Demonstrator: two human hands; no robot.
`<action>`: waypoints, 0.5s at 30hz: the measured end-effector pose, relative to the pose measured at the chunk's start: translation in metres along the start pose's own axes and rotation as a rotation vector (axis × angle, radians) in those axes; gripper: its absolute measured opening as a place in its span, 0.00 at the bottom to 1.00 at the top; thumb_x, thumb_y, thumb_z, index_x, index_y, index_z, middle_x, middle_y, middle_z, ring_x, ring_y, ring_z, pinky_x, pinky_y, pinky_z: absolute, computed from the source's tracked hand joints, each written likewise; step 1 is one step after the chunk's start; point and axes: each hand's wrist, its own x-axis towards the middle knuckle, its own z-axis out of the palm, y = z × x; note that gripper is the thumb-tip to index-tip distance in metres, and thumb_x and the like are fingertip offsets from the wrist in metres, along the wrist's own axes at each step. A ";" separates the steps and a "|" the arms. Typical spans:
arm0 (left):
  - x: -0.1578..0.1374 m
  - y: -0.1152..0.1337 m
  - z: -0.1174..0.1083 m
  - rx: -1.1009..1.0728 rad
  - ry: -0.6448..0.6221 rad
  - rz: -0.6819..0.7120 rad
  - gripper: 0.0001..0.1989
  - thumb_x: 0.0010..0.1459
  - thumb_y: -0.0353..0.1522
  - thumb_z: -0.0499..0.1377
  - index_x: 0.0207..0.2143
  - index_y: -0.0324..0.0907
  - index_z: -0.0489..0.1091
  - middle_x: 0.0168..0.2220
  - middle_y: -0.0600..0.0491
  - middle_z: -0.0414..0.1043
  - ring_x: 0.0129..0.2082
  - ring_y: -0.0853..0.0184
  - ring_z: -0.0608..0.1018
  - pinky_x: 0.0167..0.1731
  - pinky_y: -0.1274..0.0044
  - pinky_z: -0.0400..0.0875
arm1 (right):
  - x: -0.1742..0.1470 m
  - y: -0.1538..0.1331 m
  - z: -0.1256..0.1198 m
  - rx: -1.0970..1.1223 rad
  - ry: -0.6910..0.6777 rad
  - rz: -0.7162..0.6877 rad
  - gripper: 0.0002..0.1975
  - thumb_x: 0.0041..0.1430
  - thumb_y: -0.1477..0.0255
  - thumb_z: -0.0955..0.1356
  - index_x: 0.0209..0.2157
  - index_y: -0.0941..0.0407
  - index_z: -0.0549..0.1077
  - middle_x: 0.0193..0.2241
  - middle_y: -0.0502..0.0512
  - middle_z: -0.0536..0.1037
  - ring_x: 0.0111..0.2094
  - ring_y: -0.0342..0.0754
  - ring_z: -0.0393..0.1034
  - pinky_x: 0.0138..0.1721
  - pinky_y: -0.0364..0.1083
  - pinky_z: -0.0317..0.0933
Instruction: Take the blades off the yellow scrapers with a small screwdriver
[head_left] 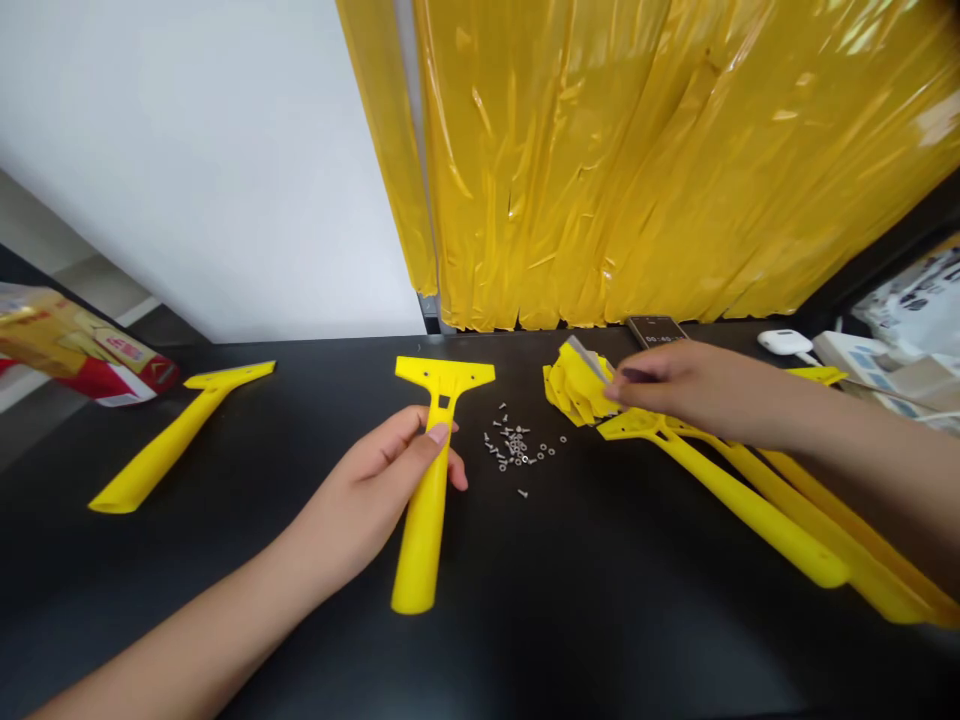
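Observation:
My left hand (pixel 401 460) is wrapped round the neck of a yellow scraper handle (pixel 421 545), whose flat T-shaped head points away from me. To the right, my right hand (pixel 667 380) pinches a small yellow plate with a grey strip (pixel 587 362) along one edge. Under and beside that plate lies a pile of similar yellow plates (pixel 570 395). A dark patch shows between the right fingers, and I cannot make out what it is. Loose small screws and nuts (pixel 514 445) are scattered between my hands.
Several more yellow scraper handles (pixel 757 500) lie under my right forearm. At the left rests another scraper (pixel 176 440) near a red and gold package (pixel 90 350). A phone (pixel 656 330), a white case (pixel 784 343) and a white box (pixel 862 365) stand along the back.

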 end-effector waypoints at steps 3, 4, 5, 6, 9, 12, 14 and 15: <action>-0.001 0.000 0.000 0.010 0.020 -0.030 0.18 0.72 0.50 0.58 0.47 0.45 0.71 0.34 0.55 0.81 0.23 0.72 0.70 0.19 0.83 0.61 | 0.028 -0.021 0.021 -0.045 -0.016 0.034 0.21 0.64 0.54 0.70 0.23 0.53 0.70 0.20 0.47 0.66 0.20 0.44 0.58 0.24 0.47 0.49; -0.001 0.000 0.000 -0.003 0.026 -0.038 0.18 0.72 0.50 0.58 0.46 0.45 0.71 0.34 0.55 0.81 0.21 0.73 0.69 0.17 0.83 0.60 | 0.035 -0.025 0.026 -0.065 -0.022 0.038 0.21 0.64 0.55 0.70 0.22 0.53 0.69 0.19 0.48 0.66 0.20 0.44 0.58 0.24 0.47 0.49; -0.001 0.000 -0.001 -0.025 0.031 -0.042 0.18 0.72 0.50 0.59 0.46 0.45 0.70 0.34 0.55 0.81 0.20 0.73 0.69 0.16 0.84 0.61 | 0.039 -0.028 0.031 -0.090 -0.028 0.040 0.21 0.64 0.57 0.70 0.21 0.53 0.68 0.18 0.48 0.65 0.20 0.45 0.58 0.24 0.47 0.49; -0.001 0.000 -0.001 -0.054 0.035 -0.043 0.17 0.72 0.49 0.59 0.46 0.45 0.70 0.34 0.56 0.80 0.20 0.73 0.69 0.15 0.83 0.63 | 0.042 -0.031 0.033 -0.119 -0.032 0.042 0.22 0.62 0.58 0.71 0.19 0.53 0.67 0.17 0.48 0.65 0.19 0.45 0.58 0.24 0.48 0.48; -0.002 0.000 -0.002 -0.160 0.018 -0.054 0.15 0.70 0.46 0.63 0.45 0.44 0.72 0.35 0.54 0.81 0.22 0.71 0.75 0.16 0.82 0.71 | 0.033 -0.042 0.039 -0.206 0.017 0.034 0.22 0.62 0.59 0.72 0.19 0.53 0.67 0.19 0.51 0.66 0.21 0.46 0.59 0.26 0.48 0.47; -0.007 0.000 0.002 -0.260 -0.051 -0.086 0.14 0.69 0.44 0.66 0.42 0.41 0.73 0.34 0.51 0.83 0.26 0.67 0.82 0.25 0.79 0.79 | 0.001 -0.060 0.052 -0.201 0.020 -0.016 0.22 0.67 0.51 0.67 0.27 0.52 0.73 0.25 0.52 0.73 0.27 0.48 0.66 0.28 0.47 0.51; -0.013 -0.001 0.006 -0.323 -0.099 -0.114 0.15 0.68 0.43 0.67 0.41 0.40 0.75 0.32 0.49 0.83 0.28 0.65 0.84 0.31 0.77 0.82 | -0.026 -0.073 0.069 -0.069 -0.105 -0.041 0.24 0.65 0.44 0.67 0.31 0.50 0.75 0.25 0.49 0.75 0.26 0.48 0.69 0.26 0.45 0.53; -0.016 -0.002 0.009 -0.357 -0.115 -0.124 0.15 0.68 0.43 0.68 0.41 0.39 0.77 0.31 0.48 0.84 0.30 0.65 0.85 0.34 0.77 0.83 | -0.039 -0.079 0.078 -0.023 -0.100 -0.042 0.19 0.62 0.47 0.71 0.34 0.49 0.76 0.26 0.48 0.76 0.26 0.47 0.69 0.26 0.45 0.54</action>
